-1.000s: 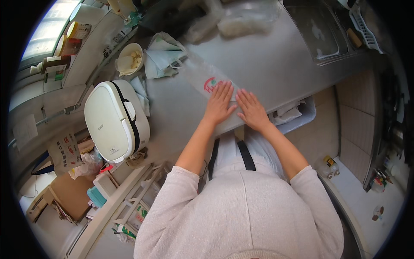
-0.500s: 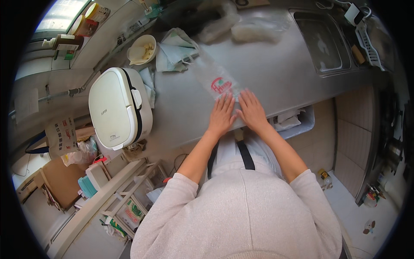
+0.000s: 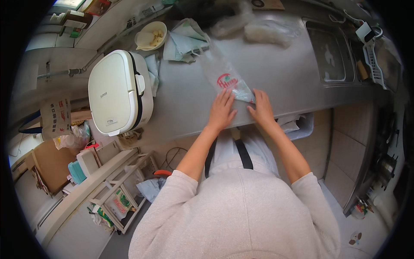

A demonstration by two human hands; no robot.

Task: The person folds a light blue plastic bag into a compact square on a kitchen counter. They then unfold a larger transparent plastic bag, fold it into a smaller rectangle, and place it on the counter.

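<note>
A translucent plastic bag (image 3: 227,75) with red print lies flattened into a long strip on the steel counter (image 3: 181,101). Its near end shows a triangular fold pointing right. My left hand (image 3: 222,111) rests on the near left edge of this end, fingers stretched out and flat. Beside the pointed corner is my right hand (image 3: 262,108), its thumb and fingers apart with the tip between them. Whether the right fingertips touch the plastic is hard to tell.
A white lidded appliance (image 3: 114,93) stands at the left. Beyond it are a bowl (image 3: 151,36) with pale pieces inside and some folded bags (image 3: 183,41). Other plastic bags (image 3: 267,32) lie at the back. The sink (image 3: 330,54) is at the far right; an open drawer-like bin (image 3: 304,125) sits below the counter edge.
My right hand has moved apart from the left, toward the right, and turned inward. The bag's near end now shows a pointed corner between the hands. The whole view has shifted slightly.
</note>
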